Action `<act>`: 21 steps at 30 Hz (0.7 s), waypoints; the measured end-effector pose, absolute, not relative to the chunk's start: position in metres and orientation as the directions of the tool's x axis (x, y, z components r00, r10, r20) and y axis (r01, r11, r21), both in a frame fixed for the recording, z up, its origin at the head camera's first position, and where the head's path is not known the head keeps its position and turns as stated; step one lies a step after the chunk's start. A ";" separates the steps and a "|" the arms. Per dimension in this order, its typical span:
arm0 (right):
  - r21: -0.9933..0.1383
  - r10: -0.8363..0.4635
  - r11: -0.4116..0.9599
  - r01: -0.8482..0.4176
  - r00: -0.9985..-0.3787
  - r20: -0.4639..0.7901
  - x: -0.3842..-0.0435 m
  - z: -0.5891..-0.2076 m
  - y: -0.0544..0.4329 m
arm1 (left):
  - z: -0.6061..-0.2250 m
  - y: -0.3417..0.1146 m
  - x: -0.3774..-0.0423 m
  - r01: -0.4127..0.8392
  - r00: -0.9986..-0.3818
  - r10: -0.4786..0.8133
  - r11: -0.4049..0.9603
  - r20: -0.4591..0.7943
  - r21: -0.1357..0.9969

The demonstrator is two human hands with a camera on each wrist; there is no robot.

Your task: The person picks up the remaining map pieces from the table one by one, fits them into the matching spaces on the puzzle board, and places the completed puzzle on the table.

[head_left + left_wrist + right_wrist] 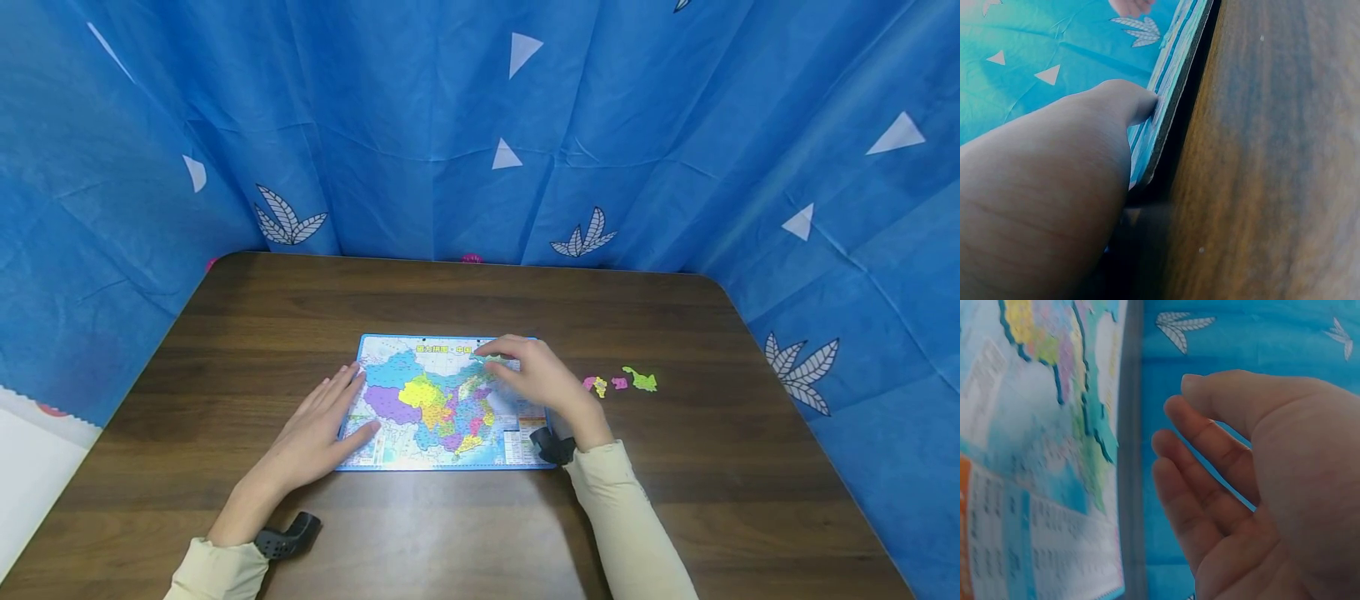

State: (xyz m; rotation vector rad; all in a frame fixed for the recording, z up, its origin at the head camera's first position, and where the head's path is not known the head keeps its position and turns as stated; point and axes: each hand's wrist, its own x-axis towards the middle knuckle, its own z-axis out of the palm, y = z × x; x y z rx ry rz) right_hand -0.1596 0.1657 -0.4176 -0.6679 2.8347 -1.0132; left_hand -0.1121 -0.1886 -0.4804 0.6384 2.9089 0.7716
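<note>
A map puzzle board (378, 457) with a blue rim and coloured map pieces lies flat on the table. My left hand (318, 429) rests on its left edge, fingers extended and thumb apart; the left wrist view has the thumb (1141, 103) touching the board's surface. Over the upper right of the board is my right hand (543, 379). In the right wrist view, its fingers (1188, 506) are slightly bent, and nothing shows between them and the thumb. A teal map piece (1104, 440) sits on the board near those fingertips, its edge slightly raised.
To the right of the board, loose puzzle pieces lie on the brown wooden table (450, 533): a yellow one (601, 387) against a pink one, a small pink one (618, 383) and a green one (643, 381). A blue patterned curtain (420, 167) hangs behind.
</note>
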 end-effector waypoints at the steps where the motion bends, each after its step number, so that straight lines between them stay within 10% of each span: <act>1: -0.620 -0.407 0.691 -0.371 -0.909 0.090 -0.159 -0.417 0.168 | -0.480 -0.189 -0.112 0.375 -0.912 0.409 0.788 0.041 0.488; 21: -0.612 -0.342 0.724 -0.319 -0.936 0.082 -0.157 -0.403 0.191 | -0.478 -0.188 -0.112 0.371 -0.912 0.409 0.784 0.037 0.498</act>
